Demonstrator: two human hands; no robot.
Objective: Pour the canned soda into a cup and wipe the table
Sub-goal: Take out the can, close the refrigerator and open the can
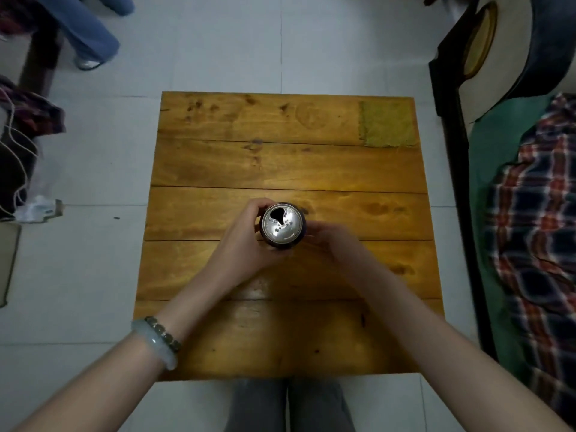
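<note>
Currently, the head view shows the left hand (246, 238) gripping the soda can (283, 225). Its thumb and fingers curl round the can's left wall, and the fingertips wrap over the far left edge of the rim. The can stands upright on the plank table (280, 169), near the table's centre, and is seen straight down onto its lid. The lid's mouth is open, a dark hole on the side of the lid away from the person.

The right hand (332, 241) lies just right of the grip, against or very near the can's right wall. It is motion-blurred. The fingers look curled, but whether they hold the can or anything else cannot be told.

A yellow-green cloth (386, 123) lies flat well beyond the grip and to its right, at the table's far right corner, apart from both hands.

Two bracelets (159, 341), a pale bangle and a beaded band, sit on the left wrist, nearer the person than the grip.

Behind the grip, past the table's near edge, the person's grey-trousered legs (290, 406) show. Far right of the grip, plaid fabric (536, 219) lies on a green surface. Far beyond and left of the grip, another person's blue trouser leg (93, 35) stands on the tiled floor (218, 51).
</note>
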